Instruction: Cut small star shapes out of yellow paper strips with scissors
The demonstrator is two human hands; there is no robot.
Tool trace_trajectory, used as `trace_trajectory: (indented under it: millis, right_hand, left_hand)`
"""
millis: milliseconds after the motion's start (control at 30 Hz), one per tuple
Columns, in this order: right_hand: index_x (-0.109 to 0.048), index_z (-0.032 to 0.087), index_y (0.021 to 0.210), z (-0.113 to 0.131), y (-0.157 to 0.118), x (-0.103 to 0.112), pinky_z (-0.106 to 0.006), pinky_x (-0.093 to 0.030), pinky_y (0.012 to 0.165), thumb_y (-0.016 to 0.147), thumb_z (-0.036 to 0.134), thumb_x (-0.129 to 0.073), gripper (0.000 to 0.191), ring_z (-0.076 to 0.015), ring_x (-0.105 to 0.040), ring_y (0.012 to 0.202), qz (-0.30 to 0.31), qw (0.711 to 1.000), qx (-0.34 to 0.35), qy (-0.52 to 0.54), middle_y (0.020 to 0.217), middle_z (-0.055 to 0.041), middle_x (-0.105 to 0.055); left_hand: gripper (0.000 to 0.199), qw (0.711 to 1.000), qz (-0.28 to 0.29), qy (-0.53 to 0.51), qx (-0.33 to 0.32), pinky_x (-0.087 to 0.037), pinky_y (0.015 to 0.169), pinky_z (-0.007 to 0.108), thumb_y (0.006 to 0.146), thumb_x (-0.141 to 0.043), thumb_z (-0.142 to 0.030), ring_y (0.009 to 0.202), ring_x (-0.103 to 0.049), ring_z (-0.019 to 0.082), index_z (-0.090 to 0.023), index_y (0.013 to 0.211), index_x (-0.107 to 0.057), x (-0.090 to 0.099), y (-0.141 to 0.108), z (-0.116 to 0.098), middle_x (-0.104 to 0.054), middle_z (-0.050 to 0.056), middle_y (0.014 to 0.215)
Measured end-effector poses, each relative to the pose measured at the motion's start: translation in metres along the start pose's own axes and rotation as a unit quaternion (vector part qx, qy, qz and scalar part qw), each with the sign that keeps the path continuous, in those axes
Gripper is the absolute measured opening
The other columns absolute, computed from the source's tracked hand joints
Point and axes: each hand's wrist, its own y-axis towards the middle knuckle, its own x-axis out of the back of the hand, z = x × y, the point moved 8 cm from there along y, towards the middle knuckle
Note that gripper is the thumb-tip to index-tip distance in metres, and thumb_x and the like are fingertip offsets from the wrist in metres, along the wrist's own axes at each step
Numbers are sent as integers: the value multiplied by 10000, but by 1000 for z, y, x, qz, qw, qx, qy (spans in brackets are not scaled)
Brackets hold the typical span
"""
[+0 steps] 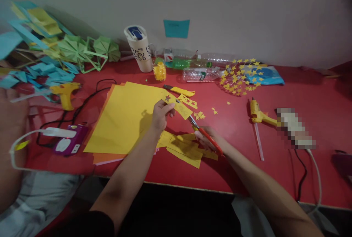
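My left hand [162, 114] pinches a yellow paper strip [183, 110] that has a star-shaped hole near its upper left end. Red-handled scissors [209, 138] are in my right hand [206, 138], their blades at the strip's lower right end. Beneath my hands lie several yellow paper pieces [187, 150]. Just behind the strip are another strip with star-shaped holes [188, 101] and a yellow cutter [183, 91]. Small cut-out yellow stars [200, 115] lie beside the scissors' blades. A large yellow sheet [123, 116] rests on orange paper, left of my left hand.
Glue guns [66, 94] [255, 112] lie left and right on the red table [176, 176]. Behind stand a white tumbler [140, 51], plastic bottles [202, 74] and a star cluster [239, 79]. Paper shapes [75, 48], a purple adapter [68, 141] and another person's arm [12, 138] are left.
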Motion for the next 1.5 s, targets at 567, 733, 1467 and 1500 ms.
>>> trace_trajectory:
  millis: [567, 733, 1467, 1500]
  right_hand:
    - [-427, 237, 632, 2, 0, 0, -205, -292, 321, 720, 698, -634, 513, -67, -351, 295, -17, 1000, -8, 5, 384, 98, -388]
    - [-414, 240, 630, 0, 1, 0, -205, -286, 317, 732, 670, -627, 490, -67, -348, 296, -17, 1000, -5, 11, 389, 102, -378]
    - [-423, 235, 635, -12, 7, 1, -196, -284, 308, 702, 716, -671, 545, -65, -348, 294, -20, 1000, -17, 8, 393, 105, -366]
    - [-419, 236, 631, -11, 7, 1, -197, -280, 307, 695, 726, -671, 555, -65, -349, 292, -21, 1000, -17, 7, 392, 106, -364]
  left_hand:
    - [413, 996, 44, -60, 46, -545, 765, 319, 537, -849, -318, 791, -715, 189, -197, 877, -649, -9, -1, 14, -729, 10, 774]
    - [302, 996, 44, -72, 37, -545, 702, 271, 593, -775, -282, 699, -677, 131, -191, 805, -580, -5, 1, 8, -689, -9, 753]
    - [203, 998, 33, -39, 43, -445, 573, 206, 694, -715, -224, 505, -516, 64, -194, 689, -515, -8, -1, -4, -542, -69, 504]
    - [225, 998, 34, -40, 42, -438, 567, 205, 688, -726, -228, 500, -513, 65, -197, 677, -504, -8, -1, -5, -535, -71, 496]
